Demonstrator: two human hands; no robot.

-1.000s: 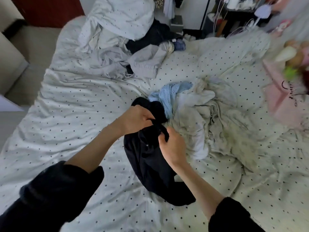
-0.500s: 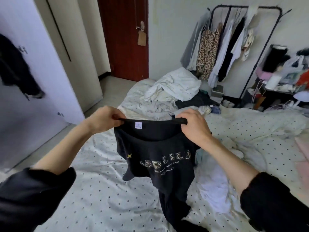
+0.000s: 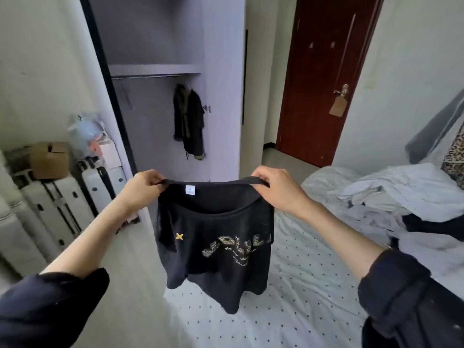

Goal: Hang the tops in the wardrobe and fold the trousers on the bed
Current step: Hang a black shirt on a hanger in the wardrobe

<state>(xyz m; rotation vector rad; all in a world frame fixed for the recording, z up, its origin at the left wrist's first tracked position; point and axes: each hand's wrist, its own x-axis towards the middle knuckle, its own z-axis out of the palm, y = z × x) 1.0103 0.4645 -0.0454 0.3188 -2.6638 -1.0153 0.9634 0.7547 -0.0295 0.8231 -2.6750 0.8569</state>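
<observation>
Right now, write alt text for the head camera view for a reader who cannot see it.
Two hands, left hand and right hand, hold up a black top by its neckline, over the edge of a bed with a dotted sheet. Behind it stands an open wardrobe with one dark garment hanging on its rail, and a dark red door to the right.

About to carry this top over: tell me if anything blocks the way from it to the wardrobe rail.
Nothing visible does. Both hands, left hand and right hand, hold the black top up by its neckline; the wardrobe stands open, with one dark garment hanging to the right.
</observation>
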